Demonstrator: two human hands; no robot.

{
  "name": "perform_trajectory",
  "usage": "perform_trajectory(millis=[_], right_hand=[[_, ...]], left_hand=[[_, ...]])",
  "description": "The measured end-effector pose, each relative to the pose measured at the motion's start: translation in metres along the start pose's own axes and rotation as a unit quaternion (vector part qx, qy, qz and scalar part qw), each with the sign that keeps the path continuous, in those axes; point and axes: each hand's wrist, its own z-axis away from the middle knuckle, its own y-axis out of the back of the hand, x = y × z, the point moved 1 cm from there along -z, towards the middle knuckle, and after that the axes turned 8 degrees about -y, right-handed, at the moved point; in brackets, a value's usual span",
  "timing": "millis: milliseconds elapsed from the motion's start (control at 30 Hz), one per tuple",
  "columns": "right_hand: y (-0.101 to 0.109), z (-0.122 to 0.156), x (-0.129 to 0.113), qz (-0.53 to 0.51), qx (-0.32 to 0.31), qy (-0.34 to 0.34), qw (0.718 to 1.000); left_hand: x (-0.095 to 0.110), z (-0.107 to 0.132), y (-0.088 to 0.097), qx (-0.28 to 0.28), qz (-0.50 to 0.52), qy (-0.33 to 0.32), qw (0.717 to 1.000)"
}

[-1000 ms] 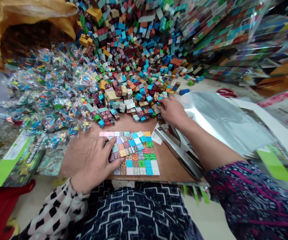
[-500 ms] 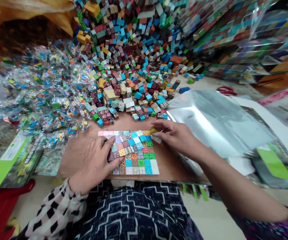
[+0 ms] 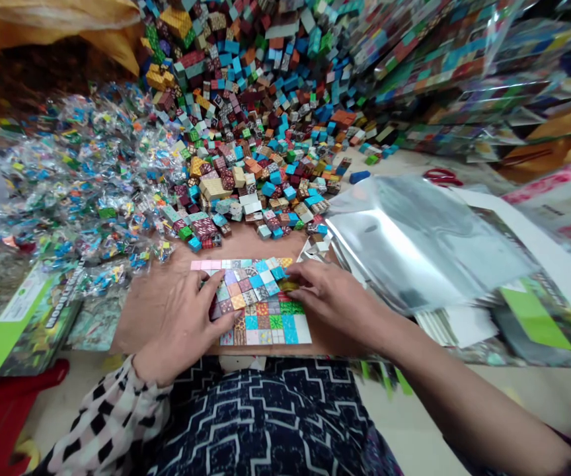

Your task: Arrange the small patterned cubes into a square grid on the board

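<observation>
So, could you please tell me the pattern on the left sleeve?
Black-and-white checks on the left sleeve, head view.

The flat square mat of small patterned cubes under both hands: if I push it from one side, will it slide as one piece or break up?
The mat of small patterned cubes looks made of separate loose blocks, so it would probably buckle or scatter. The left hand braces one edge and the right hand the other, which suggests it needs holding.
</observation>
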Motion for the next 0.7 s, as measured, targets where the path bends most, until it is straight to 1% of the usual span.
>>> perform_trajectory(millis=[100, 233, 367, 500, 600, 700], right_hand=[[-0.006, -0.001, -0.003, -0.004, 0.002, 0.015, 1.000], [-0.004, -0.004, -0.004, -0.025, 0.015, 0.026, 0.999], [0.001, -0.012, 0.003, -0.048, -0.034, 0.053, 0.997], [0.001, -0.027, 0.010, -0.050, -0.083, 0.076, 0.992], [0.001, -0.037, 0.006, -0.035, -0.120, 0.083, 0.989], [0.001, -0.042, -0.001, -0.023, -0.138, 0.085, 0.987]], left_hand=[[0.000, -0.001, 0.001, -0.004, 0.011, 0.004, 1.000], [0.002, -0.001, 0.002, -0.007, 0.025, 0.007, 1.000], [0.002, -0.001, 0.003, -0.014, 0.012, 0.009, 1.000], [0.002, -0.002, 0.006, -0.028, 0.016, 0.005, 0.999], [0.002, -0.003, 0.008, -0.039, 0.025, -0.001, 0.999], [0.000, -0.004, 0.007, -0.037, 0.032, 0.003, 0.999]])
